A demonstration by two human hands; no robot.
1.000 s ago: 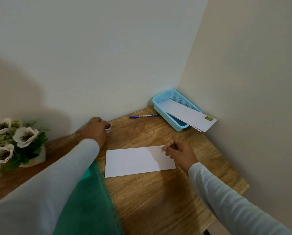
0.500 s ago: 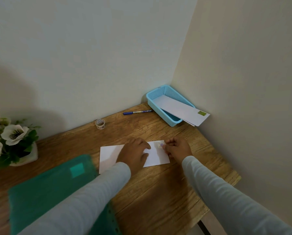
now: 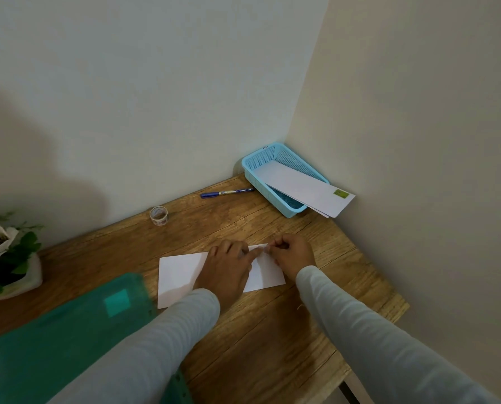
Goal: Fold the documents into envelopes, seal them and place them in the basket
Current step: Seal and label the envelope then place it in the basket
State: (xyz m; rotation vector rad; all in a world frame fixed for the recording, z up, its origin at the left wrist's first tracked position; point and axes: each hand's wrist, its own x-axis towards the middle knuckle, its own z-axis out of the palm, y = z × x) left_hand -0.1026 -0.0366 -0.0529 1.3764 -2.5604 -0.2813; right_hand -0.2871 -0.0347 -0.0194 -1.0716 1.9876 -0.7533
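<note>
Since a second ago, the left hand is being pressed flat on the envelope, near the basket; tape is being pinched by the right hand, so sealing is likely being done.
</note>
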